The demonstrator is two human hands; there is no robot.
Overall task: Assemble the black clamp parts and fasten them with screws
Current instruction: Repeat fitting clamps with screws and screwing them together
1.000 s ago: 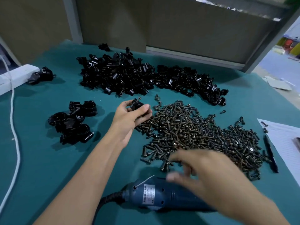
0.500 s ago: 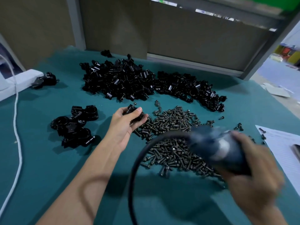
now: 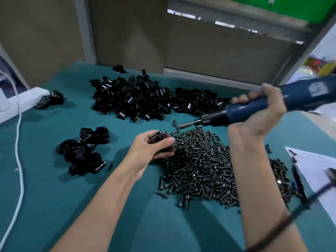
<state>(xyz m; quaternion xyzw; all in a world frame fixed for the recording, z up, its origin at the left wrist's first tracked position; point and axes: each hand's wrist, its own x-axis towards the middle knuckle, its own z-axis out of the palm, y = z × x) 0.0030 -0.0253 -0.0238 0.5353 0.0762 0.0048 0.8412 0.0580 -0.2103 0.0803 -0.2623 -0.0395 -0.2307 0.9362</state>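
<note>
My left hand (image 3: pixel 152 148) grips a small black clamp (image 3: pixel 158 136) just above the green table, at the left edge of the screw pile (image 3: pixel 203 166). My right hand (image 3: pixel 258 113) holds a blue electric screwdriver (image 3: pixel 269 106) raised in the air. Its bit (image 3: pixel 185 124) points left and down toward the clamp, a short way above and to the right of it. A big heap of loose black clamp parts (image 3: pixel 141 99) lies at the back. A small group of assembled clamps (image 3: pixel 83 151) sits to the left of my left hand.
A white power strip (image 3: pixel 20 102) and white cable (image 3: pixel 18 142) run along the left side, with one black clamp (image 3: pixel 51 100) beside the strip. White paper (image 3: pixel 316 168) and a black pen (image 3: pixel 298 179) lie at the right. The screwdriver's black cord (image 3: pixel 283 220) hangs over my right forearm.
My right hand has picked the screwdriver up off the table and swung it up to the right, bit now aimed at the clamp. The left hand stays put with the clamp.
</note>
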